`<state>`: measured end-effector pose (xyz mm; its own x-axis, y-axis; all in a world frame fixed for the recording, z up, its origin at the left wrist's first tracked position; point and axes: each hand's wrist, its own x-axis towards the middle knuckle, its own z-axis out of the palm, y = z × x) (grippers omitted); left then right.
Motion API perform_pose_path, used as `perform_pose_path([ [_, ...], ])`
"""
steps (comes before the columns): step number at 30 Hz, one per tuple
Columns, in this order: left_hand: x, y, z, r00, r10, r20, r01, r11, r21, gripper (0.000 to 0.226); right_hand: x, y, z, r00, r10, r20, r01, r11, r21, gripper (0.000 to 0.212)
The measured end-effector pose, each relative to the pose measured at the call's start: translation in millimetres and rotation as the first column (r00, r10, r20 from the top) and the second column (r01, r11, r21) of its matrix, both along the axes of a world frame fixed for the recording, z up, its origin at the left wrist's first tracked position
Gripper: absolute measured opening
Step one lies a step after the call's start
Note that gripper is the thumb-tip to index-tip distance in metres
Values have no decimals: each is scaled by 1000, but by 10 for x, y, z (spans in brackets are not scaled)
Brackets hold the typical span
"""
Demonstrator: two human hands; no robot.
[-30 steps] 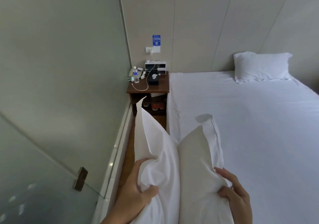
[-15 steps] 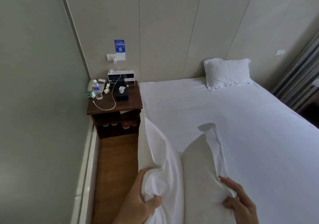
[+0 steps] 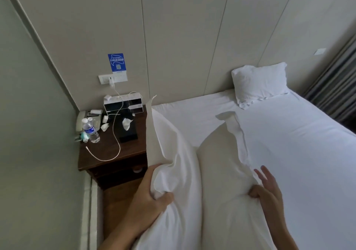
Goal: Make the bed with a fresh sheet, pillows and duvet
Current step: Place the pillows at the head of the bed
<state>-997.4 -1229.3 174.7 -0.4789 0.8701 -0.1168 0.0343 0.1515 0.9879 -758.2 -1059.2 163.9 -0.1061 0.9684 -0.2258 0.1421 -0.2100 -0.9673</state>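
Note:
A white pillow (image 3: 192,172) in its case stands on end in front of me, folded down its middle. My left hand (image 3: 148,194) grips the left half of it, thumb and fingers bunched in the cloth. My right hand (image 3: 267,194) pinches the right edge of the case with thumb and forefinger, the other fingers spread. The bed (image 3: 289,153) carries a smooth white fitted sheet. A second white pillow (image 3: 260,84) lies at the head of the bed on the far right side.
A dark wooden nightstand (image 3: 113,149) stands left of the bed with a water bottle (image 3: 90,130), a phone, a tissue box and a white charging cable. A narrow strip of wooden floor (image 3: 119,201) runs between bed and left wall. Curtains (image 3: 337,88) hang far right.
The view has moved closer to the head of the bed and the nightstand. The pillow has come forward with both hands still on it. The right hand's outer fingers have spread.

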Motion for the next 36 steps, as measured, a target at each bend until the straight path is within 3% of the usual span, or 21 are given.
perform_pose_path([
  [3, -588, 813, -210, 997, -68, -39, 66, 997, -42, 70, -675, 775, -247, 989, 50, 143, -33, 992, -120, 25],
  [9, -1814, 2598, -521, 991, -109, -84, 99, 989, -111, 74, -1936, 2400, -640, 956, 10, 294, 52, 978, -201, 29],
  [12, -2369, 3432, -549, 984, -132, -115, 121, 988, -101, 77, -2407, 3277, -641, 949, -2, 316, 55, 985, -161, 22],
  [15, -2883, 4186, -623, 984, -106, -144, 102, 994, -32, 73, -2802, 4328, -596, 941, -12, 337, 33, 998, -58, 27],
  [18, -3394, 4806, -792, 972, 33, -234, -27, 999, 31, 72, -3111, 5456, -532, 916, -42, 399, 2, 995, 99, 5],
  [23, -4277, 5715, -1591, 896, 273, -350, -265, 962, 69, 63, -3235, 7445, -794, 845, -163, 509, 27, 964, 265, 24],
  [24, -4458, 5881, -1856, 873, 286, -395, -296, 954, 38, 64, -3221, 7753, -964, 774, -182, 607, 26, 966, 256, 19],
  [26, -4723, 6104, -2390, 817, 255, -517, -353, 930, -99, 61, -3220, 8113, -1358, 547, -120, 829, 65, 993, 101, 56],
  [28, -4832, 6245, -2790, 820, 221, -528, -388, 893, -228, 75, -3349, 8184, -1719, 563, -51, 825, 85, 996, 4, 72],
  [31, -4808, 6370, -3040, 863, 137, -486, -305, 908, -286, 85, -3741, 7956, -2097, 621, 84, 780, -66, 996, -55, 73],
  [36, -5189, 6690, -3187, 868, 167, -467, -336, 891, -306, 100, -4309, 7878, -2374, 550, 294, 782, -234, 953, -193, 75],
])
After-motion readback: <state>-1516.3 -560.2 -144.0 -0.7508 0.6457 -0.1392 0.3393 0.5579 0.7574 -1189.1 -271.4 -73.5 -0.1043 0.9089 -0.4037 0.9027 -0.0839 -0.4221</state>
